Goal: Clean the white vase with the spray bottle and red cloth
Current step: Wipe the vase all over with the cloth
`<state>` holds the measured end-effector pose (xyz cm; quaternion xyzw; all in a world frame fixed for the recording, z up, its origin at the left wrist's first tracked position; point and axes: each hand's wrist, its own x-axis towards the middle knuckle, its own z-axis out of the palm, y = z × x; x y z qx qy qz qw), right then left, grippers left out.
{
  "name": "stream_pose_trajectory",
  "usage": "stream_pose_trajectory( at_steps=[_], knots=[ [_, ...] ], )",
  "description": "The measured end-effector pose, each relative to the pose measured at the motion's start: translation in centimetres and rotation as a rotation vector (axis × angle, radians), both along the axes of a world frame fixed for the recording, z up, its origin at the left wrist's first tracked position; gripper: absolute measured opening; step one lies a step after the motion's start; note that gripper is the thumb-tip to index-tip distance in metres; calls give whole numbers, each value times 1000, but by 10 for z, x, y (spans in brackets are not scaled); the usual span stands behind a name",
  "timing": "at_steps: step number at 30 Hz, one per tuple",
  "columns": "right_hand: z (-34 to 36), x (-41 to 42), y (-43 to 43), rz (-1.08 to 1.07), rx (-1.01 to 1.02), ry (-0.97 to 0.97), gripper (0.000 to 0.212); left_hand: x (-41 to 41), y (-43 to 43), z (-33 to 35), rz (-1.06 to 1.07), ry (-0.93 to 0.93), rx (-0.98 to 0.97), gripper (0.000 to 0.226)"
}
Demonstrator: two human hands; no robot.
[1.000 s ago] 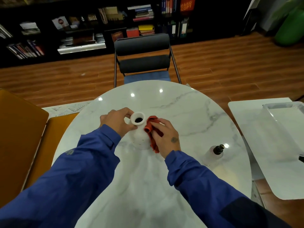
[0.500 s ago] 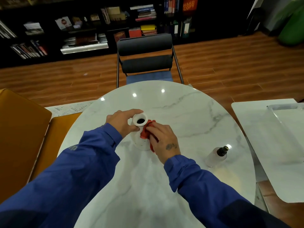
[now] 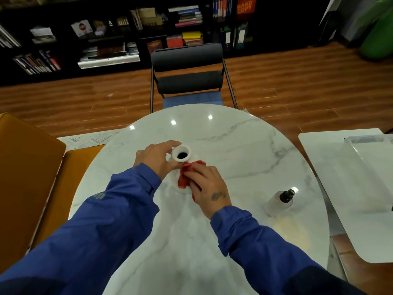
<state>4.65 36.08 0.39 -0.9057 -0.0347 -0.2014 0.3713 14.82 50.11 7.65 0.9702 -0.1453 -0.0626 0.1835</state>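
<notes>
While my left hand steadies the white vase, which stands upright near the middle of the counter, I judge that I am in the wiping step. My right hand presses the red cloth against the near side of the vase, just below its flared mouth.

My left fingers and thumb are curled round the neck under the rim, a closed grasp rather than a flat touch. My right hand is closed too, the cloth bunched under my fingers with a fold hanging out toward the counter. Most of the vase's body is hidden behind my hands and the cloth, so I cannot tell how much of it has been covered.

The spray bottle stands well apart to my right, near the counter's edge, and neither hand touches it.

Next, I think, the cloth needs to travel round the body, or the vase needs turning by the neck to bring a fresh side to it. That calls for a firm left grip, since the polished counter looks slippery and a sideways push could tip or slide the vase.
</notes>
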Motion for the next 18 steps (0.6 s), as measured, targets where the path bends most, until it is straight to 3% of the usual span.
stream_pose_trajectory(
  at_steps=[6, 9, 18],
  knots=[
    [10, 30, -12, -98, 194, 172, 26, -2, 0, 4, -18, -24, 86, 46],
    [12, 29, -9, -86, 186, 154, 27, -8, -2, 3, -1, -71, 92, 42],
    [8, 24, -8, -103, 464, 221, 23, -14, -9, 2, 94, -68, 122, 44]
  ],
)
